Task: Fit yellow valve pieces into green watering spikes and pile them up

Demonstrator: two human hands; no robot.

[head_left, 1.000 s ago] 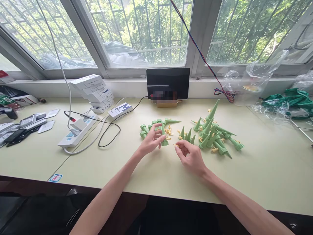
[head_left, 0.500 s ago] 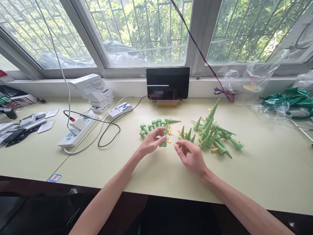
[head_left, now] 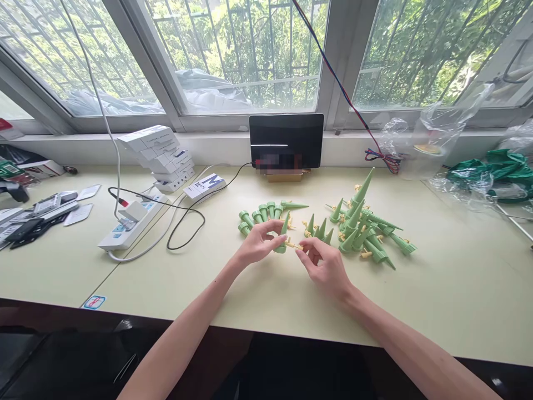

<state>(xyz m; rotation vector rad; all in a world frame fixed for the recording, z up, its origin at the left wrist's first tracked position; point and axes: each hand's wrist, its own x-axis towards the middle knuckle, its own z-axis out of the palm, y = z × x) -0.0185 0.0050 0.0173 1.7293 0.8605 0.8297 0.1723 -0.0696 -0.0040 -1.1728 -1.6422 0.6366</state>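
My left hand (head_left: 263, 243) is closed around a green watering spike (head_left: 284, 229), its point upward. From the spike's side, near the base, a small yellow valve (head_left: 290, 244) sticks out to the right. With thumb and index finger, my right hand (head_left: 327, 265) pinches a small yellow piece (head_left: 298, 246) that reaches the valve's end; whether they are joined I cannot tell. Behind my left hand lie several green spikes (head_left: 262, 211) in a fan, caps toward the window. Beyond my right hand a few spikes (head_left: 320, 228) stand point up, with yellow parts at their bases.
A heap of green spikes with yellow valves (head_left: 360, 228) spreads to the right. A black tablet (head_left: 286, 139) leans at the window sill. On the left are a power strip (head_left: 132, 225), cables, a flat white box (head_left: 204, 186) and stacked white boxes (head_left: 156, 155). Plastic bags (head_left: 491, 172) lie far right.
The yellow piece in my right hand has met the valve on the spike; a small gap stood between them before. The spike in my left hand has shifted slightly right and down.
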